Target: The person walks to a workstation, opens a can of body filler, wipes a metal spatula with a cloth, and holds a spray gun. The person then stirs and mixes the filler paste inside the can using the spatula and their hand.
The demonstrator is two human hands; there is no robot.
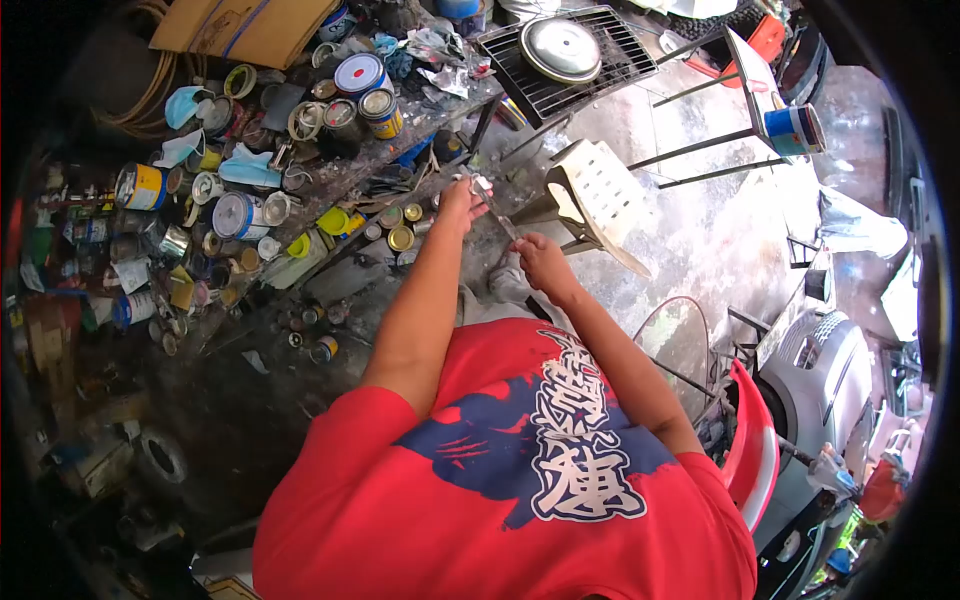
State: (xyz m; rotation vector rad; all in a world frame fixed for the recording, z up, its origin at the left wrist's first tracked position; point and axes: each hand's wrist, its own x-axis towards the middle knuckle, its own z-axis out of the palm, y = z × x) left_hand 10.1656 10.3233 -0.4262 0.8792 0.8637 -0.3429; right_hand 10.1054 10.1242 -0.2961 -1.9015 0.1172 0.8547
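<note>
A thin, greyish stick-like tool (pixel 502 218) slants between my two hands in front of my chest. Its upper end, with a small pale piece (pixel 481 185), is at my left hand (pixel 461 203), whose fingers curl round it. My right hand (pixel 541 262) is closed on the lower end. Just right of the hands stands a cream plastic chair (pixel 603 190) with slots in its seat. Left of my left hand, several small open cans (pixel 400 238) sit by the cluttered bench. What the small pale piece is cannot be made out.
A bench (pixel 330 215) crowded with paint cans runs along the left. A wire rack (pixel 510 62) holding a round metal lid (pixel 560 48) is at the top. Metal frame legs (pixel 690 165) stand upper right; a grey car bumper (pixel 825 370) and a red panel (pixel 752 440) lie right.
</note>
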